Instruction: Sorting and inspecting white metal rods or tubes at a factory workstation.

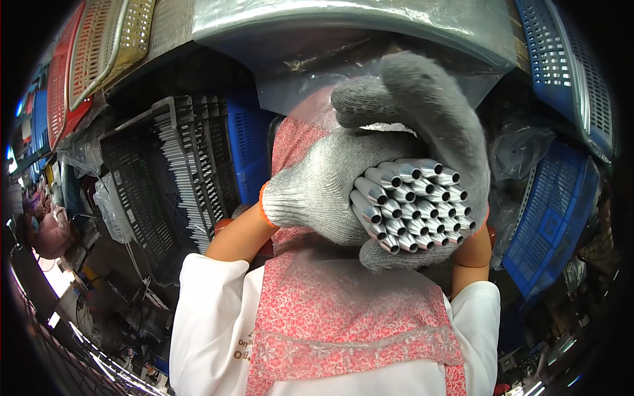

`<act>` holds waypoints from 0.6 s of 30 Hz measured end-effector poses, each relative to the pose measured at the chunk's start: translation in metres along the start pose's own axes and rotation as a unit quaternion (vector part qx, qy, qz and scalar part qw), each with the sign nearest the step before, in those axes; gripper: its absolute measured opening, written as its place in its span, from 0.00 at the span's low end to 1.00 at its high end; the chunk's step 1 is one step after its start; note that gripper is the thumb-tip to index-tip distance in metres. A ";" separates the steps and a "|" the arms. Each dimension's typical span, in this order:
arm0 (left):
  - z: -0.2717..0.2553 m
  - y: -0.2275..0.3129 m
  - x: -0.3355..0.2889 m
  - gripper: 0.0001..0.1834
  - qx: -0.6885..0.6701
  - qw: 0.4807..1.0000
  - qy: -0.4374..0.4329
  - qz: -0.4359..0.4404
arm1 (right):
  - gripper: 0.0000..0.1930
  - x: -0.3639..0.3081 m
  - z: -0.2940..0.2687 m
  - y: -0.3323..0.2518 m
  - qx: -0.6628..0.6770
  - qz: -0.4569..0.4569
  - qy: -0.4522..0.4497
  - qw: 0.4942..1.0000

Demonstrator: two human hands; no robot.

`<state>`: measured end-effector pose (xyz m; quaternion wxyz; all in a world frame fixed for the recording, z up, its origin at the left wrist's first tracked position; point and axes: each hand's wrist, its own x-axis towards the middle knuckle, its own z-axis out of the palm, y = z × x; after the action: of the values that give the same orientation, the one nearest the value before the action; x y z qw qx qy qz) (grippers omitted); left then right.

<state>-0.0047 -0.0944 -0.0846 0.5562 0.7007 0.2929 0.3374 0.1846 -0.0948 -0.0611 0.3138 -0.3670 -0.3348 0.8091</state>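
Observation:
A bundle of shiny metal tubes (422,208), with narrowed open ends turned up toward me, is gathered between my two hands in front of my chest. Grey knit gloves cover both hands. My left hand (323,181), with an orange cuff at its wrist, presses round the bundle's left side. Around the far and right sides curves my right hand (462,132), its fingers bent over at the top. Gloved fingers also show under the near edge of the bundle; whose hand they belong to is hard to tell. The tubes' lower lengths are hidden.
Ahead lies a work surface covered with clear plastic sheet (356,26). At left stand a black crate (142,191) and a blue crate (247,148); yellow (99,46) and red baskets (63,72) sit further left. Blue crates (551,211) stand at right beside crumpled plastic bags (522,152).

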 end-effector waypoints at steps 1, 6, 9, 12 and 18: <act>0.000 0.000 0.000 0.45 0.012 1.000 0.001 0.004 | 0.26 -0.002 0.000 -0.001 0.000 0.001 0.006 1.000; 0.003 -0.003 -0.010 0.39 0.022 1.000 -0.013 -0.012 | 0.26 -0.009 0.000 -0.001 0.004 0.003 0.018 1.000; 0.003 -0.006 -0.007 0.39 0.030 0.997 -0.024 -0.063 | 0.26 -0.011 0.000 0.001 0.009 0.006 0.022 1.000; 0.003 -0.010 -0.009 0.41 0.013 0.995 -0.083 -0.062 | 0.26 -0.014 0.000 0.002 0.015 0.009 0.026 1.000; 0.007 -0.006 -0.002 0.43 0.043 0.998 0.020 0.030 | 0.26 -0.020 0.000 0.005 0.029 0.015 0.033 0.999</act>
<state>-0.0003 -0.0988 -0.0921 0.5088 0.7257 0.2971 0.3551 0.1944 -0.1130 -0.0572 0.3231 -0.3891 -0.2954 0.8105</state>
